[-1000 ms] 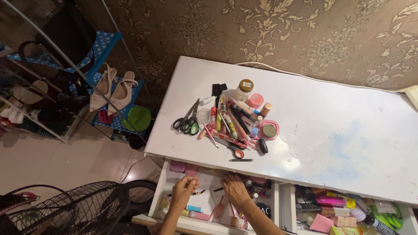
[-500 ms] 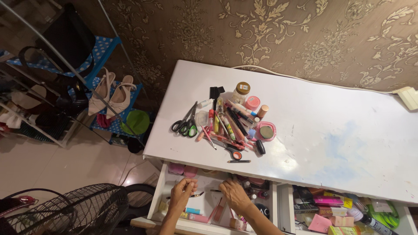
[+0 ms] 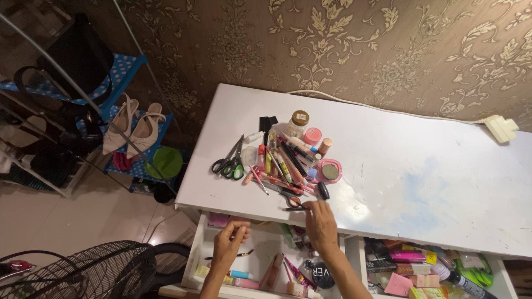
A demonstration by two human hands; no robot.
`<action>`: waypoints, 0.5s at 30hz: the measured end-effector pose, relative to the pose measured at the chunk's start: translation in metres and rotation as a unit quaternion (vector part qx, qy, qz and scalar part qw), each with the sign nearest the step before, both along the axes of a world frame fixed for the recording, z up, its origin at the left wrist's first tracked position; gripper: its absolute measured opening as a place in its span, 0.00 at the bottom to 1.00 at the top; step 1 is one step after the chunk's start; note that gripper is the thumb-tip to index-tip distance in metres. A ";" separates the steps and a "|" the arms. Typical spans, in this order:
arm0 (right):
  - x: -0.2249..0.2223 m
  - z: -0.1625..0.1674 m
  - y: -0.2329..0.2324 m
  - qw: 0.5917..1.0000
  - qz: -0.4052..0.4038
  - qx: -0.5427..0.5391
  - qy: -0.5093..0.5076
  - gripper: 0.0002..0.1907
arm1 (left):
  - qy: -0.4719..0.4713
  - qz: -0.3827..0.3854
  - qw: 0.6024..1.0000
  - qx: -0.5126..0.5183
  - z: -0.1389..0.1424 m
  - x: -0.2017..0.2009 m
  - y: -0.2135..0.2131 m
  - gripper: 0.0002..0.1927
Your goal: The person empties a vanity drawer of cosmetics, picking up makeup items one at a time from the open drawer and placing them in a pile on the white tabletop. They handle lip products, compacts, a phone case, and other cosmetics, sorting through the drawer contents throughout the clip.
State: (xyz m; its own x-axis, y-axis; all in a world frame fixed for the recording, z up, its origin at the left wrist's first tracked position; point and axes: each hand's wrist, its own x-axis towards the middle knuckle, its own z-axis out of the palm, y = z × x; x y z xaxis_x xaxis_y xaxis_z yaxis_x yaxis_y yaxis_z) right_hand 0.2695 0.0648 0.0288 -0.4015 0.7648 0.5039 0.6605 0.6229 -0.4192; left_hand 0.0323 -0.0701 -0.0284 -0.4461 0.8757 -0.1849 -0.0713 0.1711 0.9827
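Note:
My left hand (image 3: 229, 245) hovers over the open left drawer (image 3: 194, 260) with its fingers curled in and nothing visible in them. My right hand (image 3: 321, 224) reaches up from that drawer to the front edge of the white table (image 3: 421, 166). Its fingertips meet the end of a dark pencil (image 3: 293, 209) lying there; whether they grip it is unclear. Just beyond lies a heap of cosmetics (image 3: 288, 160): pencils, tubes, small jars, a round pink compact (image 3: 330, 171). Green-handled scissors (image 3: 227, 164) lie at the heap's left.
A second open drawer (image 3: 426, 271) of bottles and packets is on the right. A white power strip (image 3: 500, 128) sits at the table's far right corner. A shoe rack (image 3: 133, 127) with heels stands to the left, and a floor fan (image 3: 94, 271) at the bottom left.
My right hand has risen out of the left drawer to the table's front edge by the dark pencil. My left hand has curled shut and stays over the drawer.

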 end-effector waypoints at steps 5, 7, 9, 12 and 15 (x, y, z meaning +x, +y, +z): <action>-0.001 0.000 0.021 1.000 -0.012 -0.008 -0.013 0.08 | -0.020 -0.001 0.999 0.030 0.007 -0.001 0.016 0.10; -0.002 0.000 0.024 1.000 -0.012 -0.004 -0.007 0.09 | -0.020 -0.003 0.999 0.037 0.008 -0.001 0.020 0.10; -0.005 0.000 0.026 1.000 -0.012 -0.003 -0.003 0.11 | -0.008 -0.008 0.999 0.044 0.009 -0.002 0.020 0.10; -0.001 0.003 0.019 1.000 -0.006 0.011 0.009 0.11 | -0.012 -0.014 0.999 0.050 0.009 -0.003 0.018 0.10; -0.001 0.003 0.007 0.999 -0.032 -0.014 0.009 0.08 | -0.004 -0.013 0.999 0.032 0.005 -0.005 0.013 0.09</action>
State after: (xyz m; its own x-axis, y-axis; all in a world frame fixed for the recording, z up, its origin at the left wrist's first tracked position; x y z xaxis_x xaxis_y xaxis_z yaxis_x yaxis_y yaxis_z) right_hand 0.2690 0.0716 0.0321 -0.3419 0.8026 0.4888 0.6914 0.5671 -0.4476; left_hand 0.0277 -0.0573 -0.0235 -0.4214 0.8973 -0.1319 -0.0753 0.1103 0.9910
